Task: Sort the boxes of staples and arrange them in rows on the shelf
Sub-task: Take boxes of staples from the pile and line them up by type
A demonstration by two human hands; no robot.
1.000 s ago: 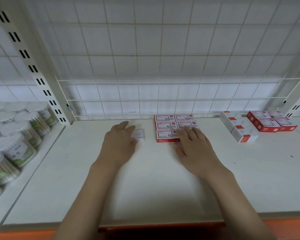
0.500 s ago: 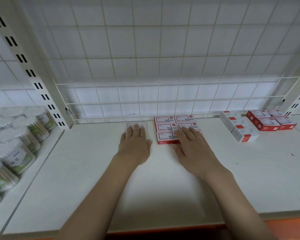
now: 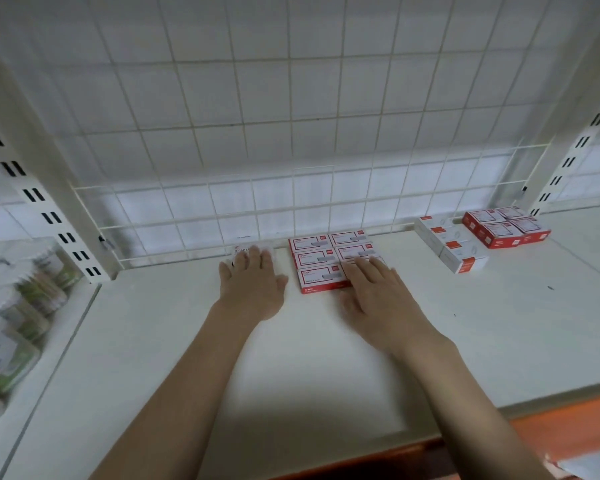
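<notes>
Several red-and-white staple boxes (image 3: 317, 261) lie flat in two columns at the back middle of the white shelf (image 3: 309, 358). My right hand (image 3: 378, 296) rests flat on the near right box of that block, fingers straight. My left hand (image 3: 253, 282) lies flat with straight fingertips on a white staple box (image 3: 241, 251), which sits against the back wire grid just left of the block. Further right stand a row of white boxes with orange marks (image 3: 452, 244) and a group of red boxes (image 3: 506, 226).
Jars of cotton swabs (image 3: 18, 306) fill the neighbouring shelf bay on the left. Slotted uprights (image 3: 49, 216) stand at both back corners, and a wire grid (image 3: 326, 202) closes the back. The shelf's orange front edge (image 3: 551, 424) runs along the bottom right.
My left hand has pushed the white box from mid-shelf back against the wire grid, beside the red block. My right hand has stayed on the block.
</notes>
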